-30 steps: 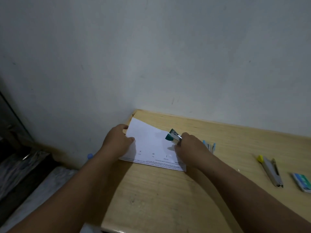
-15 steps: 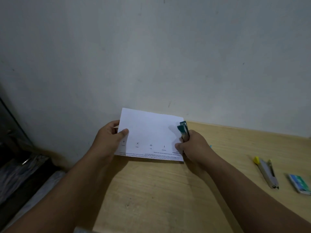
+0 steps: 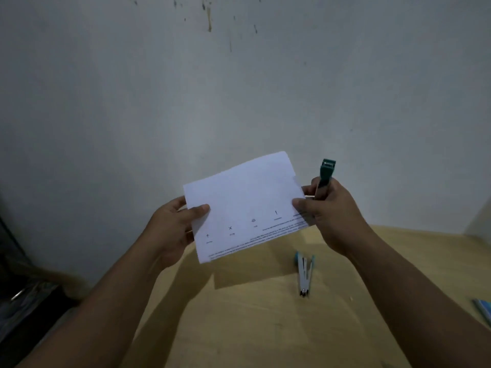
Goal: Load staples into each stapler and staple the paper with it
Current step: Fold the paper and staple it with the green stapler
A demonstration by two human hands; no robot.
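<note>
Head view: the paper is held in the air above the wooden table, tilted, its printed lines upside down. Its left edge is pinched by the left hand, thumb on the front and fingers behind. Its right edge is pinched by the right hand between thumb and forefinger, while the green stapler is gripped upright by the same hand's other fingers, just beside the sheet. Below that grip, a light blue stapler lies on the table.
</note>
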